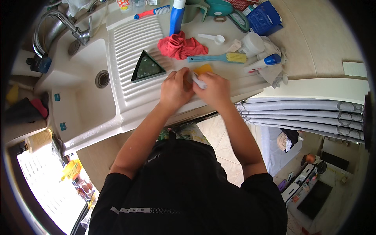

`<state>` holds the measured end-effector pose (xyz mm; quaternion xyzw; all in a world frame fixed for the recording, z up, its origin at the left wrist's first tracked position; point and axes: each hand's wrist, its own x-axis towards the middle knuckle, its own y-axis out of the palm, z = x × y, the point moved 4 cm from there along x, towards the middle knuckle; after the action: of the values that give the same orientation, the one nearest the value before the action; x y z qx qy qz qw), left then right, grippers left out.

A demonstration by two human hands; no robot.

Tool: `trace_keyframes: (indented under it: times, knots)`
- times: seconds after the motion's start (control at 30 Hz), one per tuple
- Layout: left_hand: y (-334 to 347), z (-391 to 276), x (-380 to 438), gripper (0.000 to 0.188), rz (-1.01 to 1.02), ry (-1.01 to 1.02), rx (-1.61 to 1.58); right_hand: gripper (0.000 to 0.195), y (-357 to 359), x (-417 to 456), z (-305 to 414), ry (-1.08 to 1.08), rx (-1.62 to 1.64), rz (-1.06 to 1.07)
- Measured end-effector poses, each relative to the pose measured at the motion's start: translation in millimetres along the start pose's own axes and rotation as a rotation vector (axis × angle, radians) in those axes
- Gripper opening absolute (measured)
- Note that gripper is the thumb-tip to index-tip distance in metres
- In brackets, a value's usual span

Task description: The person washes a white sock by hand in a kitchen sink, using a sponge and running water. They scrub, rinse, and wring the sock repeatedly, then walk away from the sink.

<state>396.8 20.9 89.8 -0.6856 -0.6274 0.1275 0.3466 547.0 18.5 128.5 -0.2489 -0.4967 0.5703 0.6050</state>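
My left hand (175, 89) and my right hand (213, 89) meet at the front of the white ribbed drainboard. The right one, slightly blurred, grips a small crumpled white piece (199, 82), perhaps cloth or wipe. Curled left fingers sit close beside it; whether they hold anything is hidden. Just beyond the right fingers lies a flat orange-yellow piece (203, 69), partly covered. Left of my hands, a dark green triangular tray (148, 67) with water drops inside rests on the ribs. A crumpled red cloth (180, 47) and a blue-handled brush with yellow bristles (217, 58) lie beyond.
The sink basin (85, 88) with a chrome faucet (80, 33) is at left. Behind stand a blue bottle (177, 19) and a blue box (265, 19). A white scoop (213, 38), a white jar (253, 44) and a spray bottle (264, 63) are at right.
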Motion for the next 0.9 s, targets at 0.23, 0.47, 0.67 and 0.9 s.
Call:
trace_keyframes:
  times: [0.23, 0.47, 0.67, 0.9]
  knots:
    - [-0.7, -3.3, 1.2, 0.057, -0.014, 0.002, 0.029, 0.017, 8.6, 4.3, -14.5, -0.012, -0.133, -0.123]
    - [0.9, -1.7, -1.0, 0.056, -0.004, -0.011, -0.012, 0.015, -10.1, 8.6, -27.8, 0.138, -0.182, -0.116]
    - [-0.4, 1.6, 0.7, 0.057, -0.028, 0.018, -0.023, 0.017, -13.3, 5.8, -14.8, -0.020, -0.028, 0.057]
    - [1.5, 2.3, -0.3, 0.055, -0.004, -0.011, 0.002, 0.019, 1.5, 8.2, 4.0, -0.079, 0.027, 0.185]
